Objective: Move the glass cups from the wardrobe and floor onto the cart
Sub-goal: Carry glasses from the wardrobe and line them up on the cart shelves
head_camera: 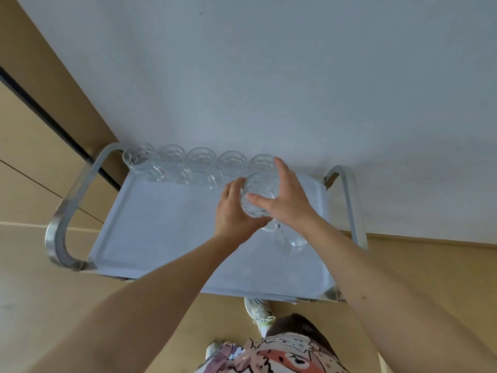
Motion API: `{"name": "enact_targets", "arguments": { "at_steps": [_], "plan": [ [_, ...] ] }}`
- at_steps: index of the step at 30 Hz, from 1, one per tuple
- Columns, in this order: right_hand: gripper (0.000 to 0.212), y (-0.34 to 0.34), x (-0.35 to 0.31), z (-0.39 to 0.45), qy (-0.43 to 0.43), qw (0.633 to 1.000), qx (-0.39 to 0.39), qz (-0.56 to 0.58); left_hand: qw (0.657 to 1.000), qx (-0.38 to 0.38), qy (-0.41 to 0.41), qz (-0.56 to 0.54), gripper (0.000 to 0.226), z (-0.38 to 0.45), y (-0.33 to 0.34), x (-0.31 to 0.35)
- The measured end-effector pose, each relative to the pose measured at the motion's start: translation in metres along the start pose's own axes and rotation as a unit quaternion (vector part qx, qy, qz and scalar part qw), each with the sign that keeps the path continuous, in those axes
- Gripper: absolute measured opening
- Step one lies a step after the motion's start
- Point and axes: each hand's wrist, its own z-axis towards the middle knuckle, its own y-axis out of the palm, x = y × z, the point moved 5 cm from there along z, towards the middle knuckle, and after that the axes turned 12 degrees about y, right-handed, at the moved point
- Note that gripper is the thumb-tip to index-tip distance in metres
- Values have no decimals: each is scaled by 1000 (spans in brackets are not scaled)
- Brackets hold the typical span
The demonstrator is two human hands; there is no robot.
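Note:
A white cart tray with metal handles stands against the wall. Several clear glass cups stand in a row along its far edge. Just in front of the row's right end, both my hands hold one patterned glass cup a little above the tray. My left hand grips it from the left and below. My right hand grips it from the right, thumb across its side. Another glass cup shows under my right wrist; I cannot tell whether it is held or stands on the tray.
Curved metal handles rise at the cart's left and right ends. A grey wall lies right behind the cart. Tan wardrobe doors stand to the left. My shoe is on the wooden floor under the near edge.

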Motion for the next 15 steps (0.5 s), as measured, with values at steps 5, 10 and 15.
{"name": "enact_targets", "arguments": {
  "at_steps": [5, 10, 15],
  "plan": [
    [129, -10, -14, 18, 4, 997, -68, -47, 1000, 7, 18, -8, 104, 17, 0, 14],
    [129, -28, -15, 37, -3, 998, -36, -54, 1000, -20, 0, 4, 116, 31, 9, 18],
    [128, -53, -10, 64, -1, 995, 6, -98, 996, -86, -6, 34, 109, 41, 13, 0]
  ]
}}
